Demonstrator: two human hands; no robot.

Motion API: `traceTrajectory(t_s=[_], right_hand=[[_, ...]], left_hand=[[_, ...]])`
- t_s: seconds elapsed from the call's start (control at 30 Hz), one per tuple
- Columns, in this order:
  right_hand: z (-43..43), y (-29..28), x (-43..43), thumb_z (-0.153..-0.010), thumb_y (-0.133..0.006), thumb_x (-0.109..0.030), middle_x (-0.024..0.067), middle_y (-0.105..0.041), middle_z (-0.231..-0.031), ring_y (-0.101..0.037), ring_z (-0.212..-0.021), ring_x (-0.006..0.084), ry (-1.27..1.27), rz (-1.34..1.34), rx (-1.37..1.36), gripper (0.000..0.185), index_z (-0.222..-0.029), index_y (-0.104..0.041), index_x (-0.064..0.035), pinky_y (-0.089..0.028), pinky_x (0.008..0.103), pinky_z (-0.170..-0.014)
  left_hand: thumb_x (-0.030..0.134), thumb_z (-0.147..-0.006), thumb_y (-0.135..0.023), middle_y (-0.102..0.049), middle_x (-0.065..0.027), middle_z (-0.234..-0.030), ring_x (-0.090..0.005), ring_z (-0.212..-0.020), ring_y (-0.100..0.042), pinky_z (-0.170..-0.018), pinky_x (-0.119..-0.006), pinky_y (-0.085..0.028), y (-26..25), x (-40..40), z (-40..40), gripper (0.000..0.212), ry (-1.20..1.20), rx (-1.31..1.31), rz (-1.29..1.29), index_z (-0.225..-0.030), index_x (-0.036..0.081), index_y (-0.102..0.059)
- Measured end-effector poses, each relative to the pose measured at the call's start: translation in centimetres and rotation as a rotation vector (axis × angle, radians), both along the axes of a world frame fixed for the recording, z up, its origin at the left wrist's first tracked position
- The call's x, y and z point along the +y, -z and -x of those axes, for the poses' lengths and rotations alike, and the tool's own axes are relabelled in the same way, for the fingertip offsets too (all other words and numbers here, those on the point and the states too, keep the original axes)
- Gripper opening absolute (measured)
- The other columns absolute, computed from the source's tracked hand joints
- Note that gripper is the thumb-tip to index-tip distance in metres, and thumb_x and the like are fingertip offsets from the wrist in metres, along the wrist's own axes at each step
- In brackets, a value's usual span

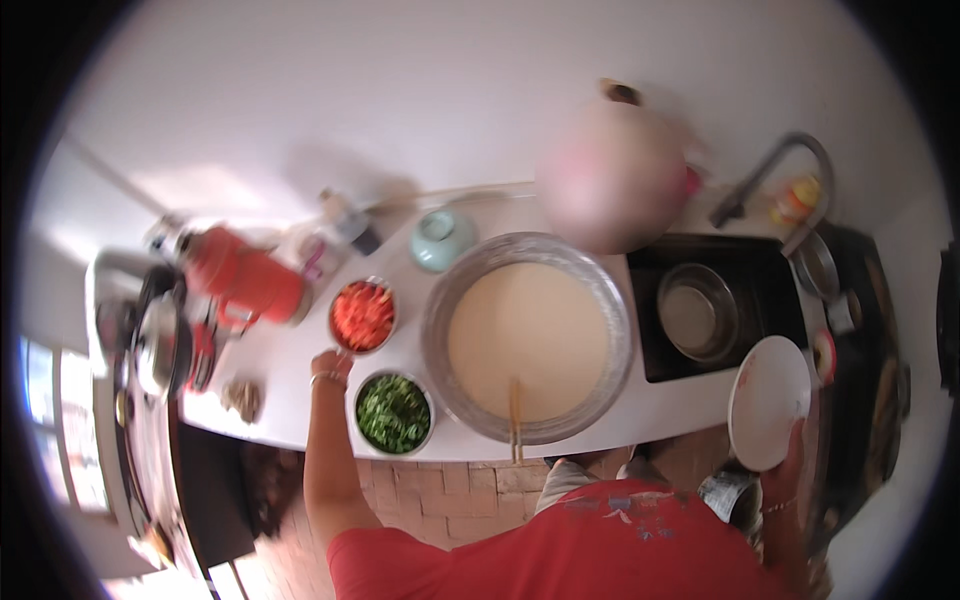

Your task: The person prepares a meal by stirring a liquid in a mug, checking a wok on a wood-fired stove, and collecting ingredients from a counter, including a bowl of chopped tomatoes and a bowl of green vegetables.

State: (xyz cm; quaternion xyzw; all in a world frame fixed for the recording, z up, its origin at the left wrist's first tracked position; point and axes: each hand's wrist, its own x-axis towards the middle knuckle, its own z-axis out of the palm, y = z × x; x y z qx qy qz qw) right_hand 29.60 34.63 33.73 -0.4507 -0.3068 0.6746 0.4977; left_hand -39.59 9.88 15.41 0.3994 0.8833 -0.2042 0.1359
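Observation:
My left hand (332,366) is at the near rim of a small metal bowl of chopped red vegetable (363,315), with its fingers on the edge. My right hand (786,456) holds an oval white plate (770,401) tilted beyond the counter's front edge, to the right; reddish marks show on it. Between the hands stands a wide metal basin (439,375) filled with pale, creamy liquid (529,337). Wooden chopsticks (515,420) lean over its near rim. Close to my left forearm sits another metal bowl with chopped green leaves (394,412).
A black sink (765,285) holds a metal pot (697,311) under a curved faucet (814,146). Behind the basin is a blurred, pale round object (615,176). An upturned light-green bowl (439,240) and a red thermos (247,277) stand left. A bucket (731,495) is below.

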Motion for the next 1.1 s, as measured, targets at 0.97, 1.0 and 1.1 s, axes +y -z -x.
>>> traceTrajectory(t_s=[0.97, 1.0, 1.1], right_hand=[[-24.1, 9.5, -1.5, -0.087, -0.042, -0.037, 0.0065, -0.055, -0.077, -0.053, -0.059, 0.0159, 0.768, 0.248, -0.061, 0.036, -0.097, -0.048, -0.0033, -0.041, 0.0279, -0.046], [-25.3, 9.9, -1.2, -0.087, -0.041, -0.037, 0.0065, -0.055, -0.075, -0.053, -0.058, 0.0161, 0.758, 0.236, -0.049, 0.036, -0.097, -0.048, -0.0027, -0.04, 0.0281, -0.045], [-29.7, 11.6, 0.5, -0.088, -0.04, -0.036, 0.0067, -0.055, -0.072, -0.052, -0.055, 0.0163, 0.739, 0.216, -0.023, 0.037, -0.096, -0.048, -0.0015, -0.04, 0.0281, -0.043]], left_hand=[[0.022, -0.077, -0.055, -0.056, -0.0182, -0.091, -0.0323, -0.082, -0.055, -0.069, -0.04, -0.045, -7.0, 17.9, -28.2, 0.031, -0.455, -0.847, -1.016, -0.098, 0.0, -0.053], [0.021, -0.077, -0.055, -0.056, -0.0183, -0.091, -0.0324, -0.082, -0.055, -0.069, -0.04, -0.045, -7.3, 18.2, -29.5, 0.03, -0.448, -0.845, -1.012, -0.098, 0.0, -0.053], [0.021, -0.077, -0.054, -0.056, -0.0187, -0.09, -0.0325, -0.081, -0.054, -0.069, -0.04, -0.045, -8.1, 19.1, -33.7, 0.029, -0.435, -0.83, -1.006, -0.097, 0.0, -0.053]])
